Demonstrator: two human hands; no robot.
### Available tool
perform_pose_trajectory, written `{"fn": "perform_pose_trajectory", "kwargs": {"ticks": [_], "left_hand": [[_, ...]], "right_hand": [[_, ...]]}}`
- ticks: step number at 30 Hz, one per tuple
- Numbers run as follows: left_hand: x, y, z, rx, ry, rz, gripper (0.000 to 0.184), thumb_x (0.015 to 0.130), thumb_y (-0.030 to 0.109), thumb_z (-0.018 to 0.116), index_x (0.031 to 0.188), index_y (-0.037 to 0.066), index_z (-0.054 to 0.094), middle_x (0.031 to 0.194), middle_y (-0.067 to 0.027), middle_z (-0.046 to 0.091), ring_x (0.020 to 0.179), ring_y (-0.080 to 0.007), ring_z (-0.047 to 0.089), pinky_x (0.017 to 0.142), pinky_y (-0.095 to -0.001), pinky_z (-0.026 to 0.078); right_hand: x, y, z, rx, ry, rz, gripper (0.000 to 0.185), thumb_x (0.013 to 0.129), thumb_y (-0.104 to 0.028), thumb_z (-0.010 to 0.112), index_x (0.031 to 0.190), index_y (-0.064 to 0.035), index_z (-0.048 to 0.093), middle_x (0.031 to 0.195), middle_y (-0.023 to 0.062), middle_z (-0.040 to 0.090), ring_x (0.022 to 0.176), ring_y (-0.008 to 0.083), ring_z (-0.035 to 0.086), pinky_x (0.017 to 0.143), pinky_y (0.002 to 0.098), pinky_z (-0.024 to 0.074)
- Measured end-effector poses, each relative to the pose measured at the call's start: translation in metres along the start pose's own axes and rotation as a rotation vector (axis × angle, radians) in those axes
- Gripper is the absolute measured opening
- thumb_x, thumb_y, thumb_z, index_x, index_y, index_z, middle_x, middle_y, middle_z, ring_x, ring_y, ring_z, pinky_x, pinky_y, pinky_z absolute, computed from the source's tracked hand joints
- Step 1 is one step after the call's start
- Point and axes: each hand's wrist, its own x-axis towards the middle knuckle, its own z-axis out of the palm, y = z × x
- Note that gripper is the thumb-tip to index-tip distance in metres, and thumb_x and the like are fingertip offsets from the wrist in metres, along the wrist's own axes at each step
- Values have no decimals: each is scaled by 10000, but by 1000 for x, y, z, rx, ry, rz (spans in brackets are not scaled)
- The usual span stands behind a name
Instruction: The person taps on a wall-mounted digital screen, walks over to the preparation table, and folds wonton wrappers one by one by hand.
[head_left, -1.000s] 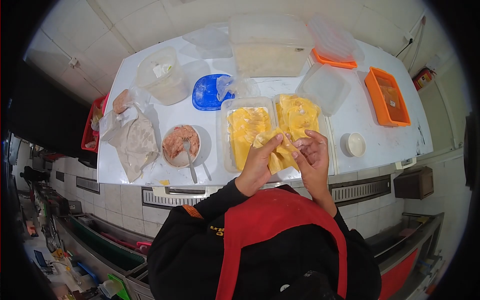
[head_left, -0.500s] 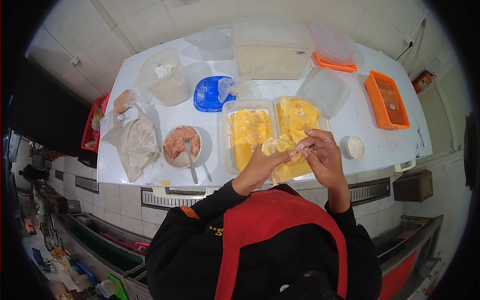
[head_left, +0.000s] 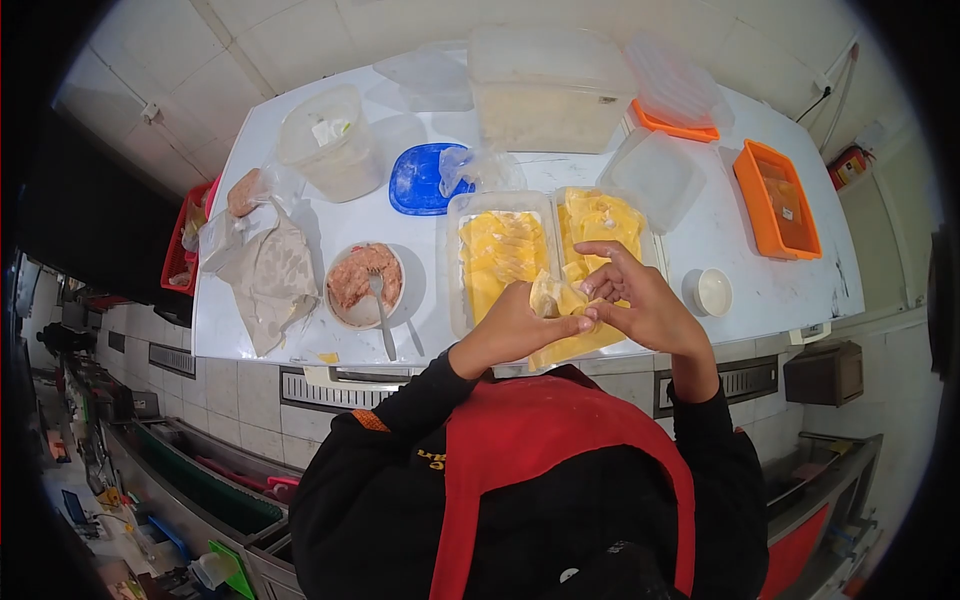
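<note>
While left hand [head_left: 510, 324] holds wrapper [head_left: 553, 296], right fingers [head_left: 608, 282] bend.

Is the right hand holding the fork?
No, the right hand and left hand are on a yellow wrapper, while the fork rests in the meat bowl.

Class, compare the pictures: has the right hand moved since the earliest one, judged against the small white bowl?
Yes. The right hand has moved rightward, closer to the small white bowl, which stays in place on the table.
</note>
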Motion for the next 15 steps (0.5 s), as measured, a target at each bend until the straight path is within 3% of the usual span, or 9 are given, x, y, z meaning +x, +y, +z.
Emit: {"fn": "perform_pose_trajectory", "kwargs": {"ticks": [6, 15], "left_hand": [[6, -16, 4, -246, 60, -62, 272, 792, 177, 702, 988, 6, 621, 831, -33, 641, 764, -96, 591, 678, -250, 462], [13, -23, 6, -480, 2, -143, 326, 833, 102, 658, 1125, -2, 555, 1010, -49, 613, 893, -94, 578, 775, -245, 466]], "right_hand": [[8, 22, 2, 350, -30, 6, 475, 800, 42, 585, 1237, -53, 423, 748, 6, 530, 696, 71, 511, 657, 222, 418], [3, 41, 7, 497, 137, 66, 463, 815, -19, 610, 1232, -51, 412, 774, -6, 526, 749, 59, 520, 716, 189, 401]]}}
